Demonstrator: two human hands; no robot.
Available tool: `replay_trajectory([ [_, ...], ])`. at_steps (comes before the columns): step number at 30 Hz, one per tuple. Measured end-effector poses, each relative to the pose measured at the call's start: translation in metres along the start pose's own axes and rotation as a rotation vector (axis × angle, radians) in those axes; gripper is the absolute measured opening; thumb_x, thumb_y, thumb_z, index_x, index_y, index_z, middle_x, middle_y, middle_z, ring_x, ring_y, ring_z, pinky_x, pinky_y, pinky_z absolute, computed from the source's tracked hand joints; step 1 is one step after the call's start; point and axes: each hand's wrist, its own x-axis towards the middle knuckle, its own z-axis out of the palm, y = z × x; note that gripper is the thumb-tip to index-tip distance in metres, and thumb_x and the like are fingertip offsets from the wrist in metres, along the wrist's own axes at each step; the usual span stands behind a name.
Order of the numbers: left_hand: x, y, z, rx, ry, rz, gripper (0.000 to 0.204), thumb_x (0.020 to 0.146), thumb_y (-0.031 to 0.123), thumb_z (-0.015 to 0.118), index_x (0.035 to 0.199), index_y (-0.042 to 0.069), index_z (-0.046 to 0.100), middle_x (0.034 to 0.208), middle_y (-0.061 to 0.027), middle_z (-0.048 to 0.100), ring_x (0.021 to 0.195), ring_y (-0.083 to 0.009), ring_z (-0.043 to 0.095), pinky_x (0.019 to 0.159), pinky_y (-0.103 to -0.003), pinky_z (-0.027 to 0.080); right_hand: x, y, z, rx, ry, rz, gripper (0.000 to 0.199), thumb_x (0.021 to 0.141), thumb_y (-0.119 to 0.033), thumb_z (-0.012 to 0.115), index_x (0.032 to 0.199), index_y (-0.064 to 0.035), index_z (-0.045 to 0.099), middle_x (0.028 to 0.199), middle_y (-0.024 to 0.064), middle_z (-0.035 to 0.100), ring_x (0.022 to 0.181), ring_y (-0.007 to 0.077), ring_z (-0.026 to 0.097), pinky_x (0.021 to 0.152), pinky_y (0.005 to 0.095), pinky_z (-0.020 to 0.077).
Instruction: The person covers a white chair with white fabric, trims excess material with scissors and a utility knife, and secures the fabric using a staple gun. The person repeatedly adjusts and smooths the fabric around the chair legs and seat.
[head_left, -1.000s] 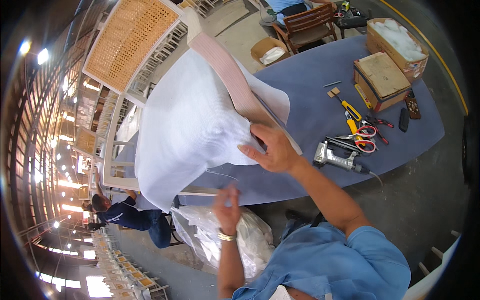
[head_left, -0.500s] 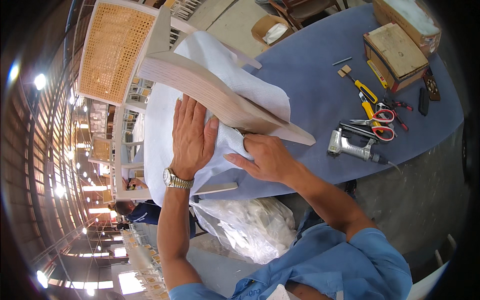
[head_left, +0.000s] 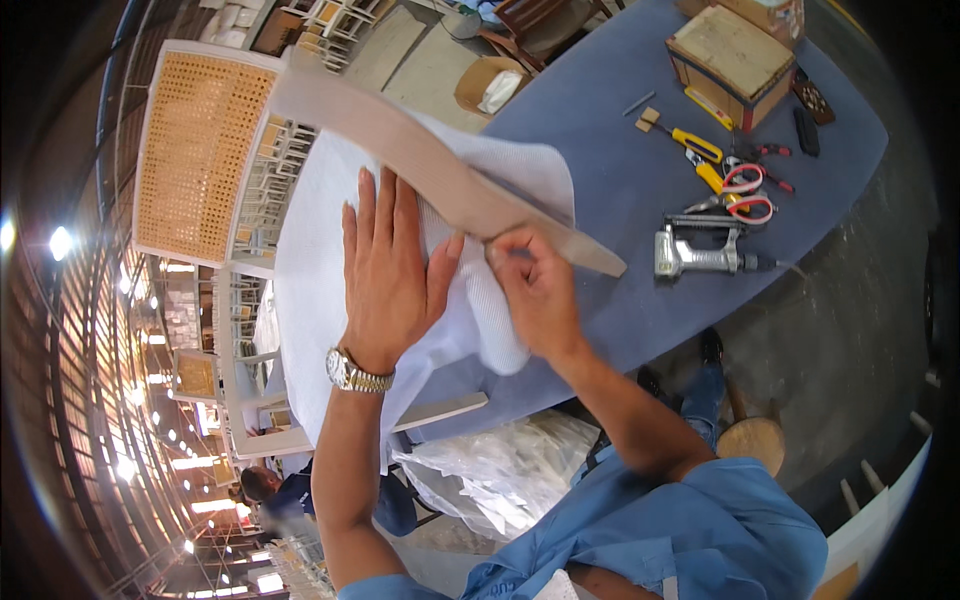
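Head view: the left hand (head_left: 385, 285) lies flat, fingers straight, gripping nothing, on a white woven fabric sheet (head_left: 312, 270) beside a curved, pale-brown wooden bar (head_left: 432, 158). The right hand (head_left: 535, 295) curls its fingers close to the bar; whether they pinch fabric, I cannot tell. Rightward, a silver metal staple gun (head_left: 695, 254) lies on the blue-grey table (head_left: 610, 325).

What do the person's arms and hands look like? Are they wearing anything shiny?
Yes! The left hand has a shiny watch at its wrist, with a pale round face and a silver-and-gold metal band. The right hand has no watch. Neither hand wears a glove. Short blue sleeves leave both forearms bare.
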Motion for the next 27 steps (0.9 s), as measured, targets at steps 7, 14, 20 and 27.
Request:
replay_trajectory([
  [7, 0.0, 0.003, 0.011, 0.045, 0.062, 0.012, 0.075, 0.1, 0.042, 0.052, 0.152, -0.006, 0.027, 0.157, -0.0277, 0.03, 0.142, -0.0533, 0.028, 0.111, -0.067, 0.026, 0.008, -0.013, -0.007, -0.777, 0.111, -0.789, 0.026, 0.083, 0.002, 0.067, 0.108, -0.006, 0.068, 0.097, 0.0097, 0.064, 0.091, 0.027, 0.061, 0.077, 0.0368, 0.046],
  [14, -0.002, 0.003, 0.013, 0.08, 0.086, 0.009, 0.076, 0.099, 0.043, 0.052, 0.151, -0.007, 0.028, 0.154, -0.0301, 0.034, 0.141, -0.0536, 0.03, 0.11, -0.066, 0.028, -0.025, -0.027, 0.006, -1.057, 0.078, -0.687, 0.04, 0.085, -0.009, 0.065, 0.125, -0.0027, 0.063, 0.106, 0.0097, 0.063, 0.098, 0.0291, 0.059, 0.088, 0.0422, 0.0428],
  [20, -0.002, 0.0, 0.016, 0.096, 0.101, 0.022, 0.077, 0.098, 0.042, 0.056, 0.15, -0.007, 0.028, 0.152, -0.0303, 0.036, 0.141, -0.0532, 0.032, 0.11, -0.065, 0.03, -0.022, 0.015, 0.019, -0.86, 0.25, -0.714, 0.043, 0.09, -0.013, 0.064, 0.132, -0.0035, 0.057, 0.106, 0.0129, 0.065, 0.106, 0.0294, 0.059, 0.095, 0.0449, 0.0413],
  [27, -0.001, 0.0, 0.016, 0.097, 0.098, 0.028, 0.078, 0.096, 0.042, 0.058, 0.15, -0.007, 0.029, 0.152, -0.0303, 0.037, 0.141, -0.052, 0.033, 0.111, -0.064, 0.03, -0.006, 0.028, 0.007, -0.721, 0.209, -0.72, 0.035, 0.093, -0.016, 0.064, 0.126, -0.0071, 0.059, 0.097, 0.0115, 0.069, 0.083, 0.0318, 0.067, 0.074, 0.0407, 0.0527],
])
